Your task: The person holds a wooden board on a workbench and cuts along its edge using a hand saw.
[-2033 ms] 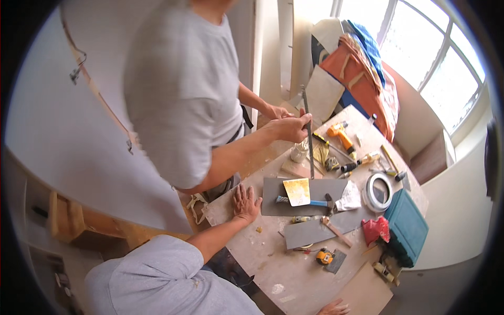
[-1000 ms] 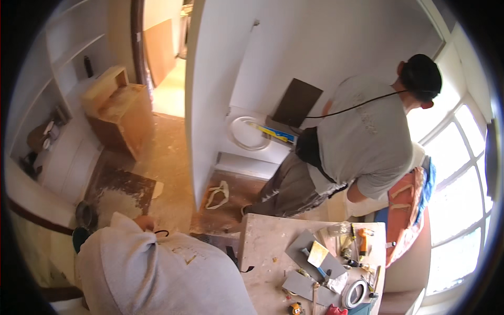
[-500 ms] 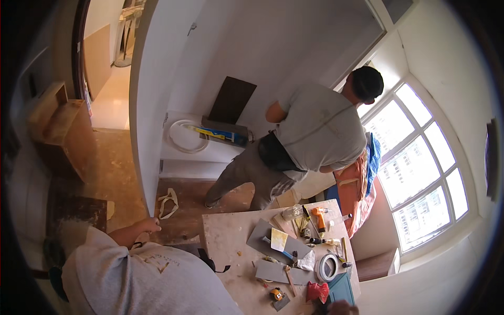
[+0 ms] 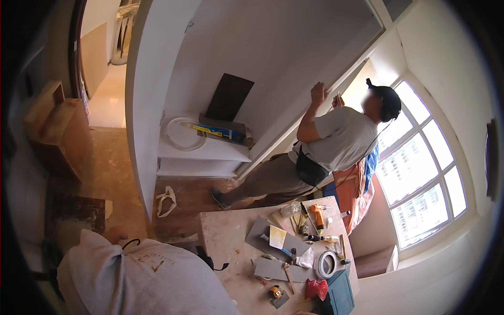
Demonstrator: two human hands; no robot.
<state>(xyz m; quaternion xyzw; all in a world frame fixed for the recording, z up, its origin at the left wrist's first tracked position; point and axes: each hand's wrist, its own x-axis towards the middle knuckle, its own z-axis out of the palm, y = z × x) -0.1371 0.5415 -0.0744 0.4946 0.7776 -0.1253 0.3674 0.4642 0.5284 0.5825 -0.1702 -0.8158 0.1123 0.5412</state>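
A blurred bit of my left hand (image 4: 115,234) shows beside my grey shirt; its fingers cannot be made out, and nothing is seen in it. My right hand is out of view. Nearest to me is a worktable (image 4: 220,231). On it lie grey boards (image 4: 286,270), a putty knife (image 4: 286,253), a roll of tape (image 4: 326,264), a red bag (image 4: 316,289), a teal case (image 4: 340,295) and a tape measure (image 4: 275,292). Toward its far edge are an orange drill (image 4: 317,216) and a clear jar (image 4: 291,210).
A co-worker (image 4: 341,136) stands beyond the table, both hands raised at the cabinet frame (image 4: 336,86). A white cabinet panel (image 4: 152,79) rises at left. White straps (image 4: 167,201) lie on the floor. A wooden drawer unit (image 4: 65,131) stands far left, a window (image 4: 420,168) at right.
My left hand has drawn back toward my shirt, and my right hand has left the lower edge by the teal case. The co-worker has shifted right, turned and raised both hands.
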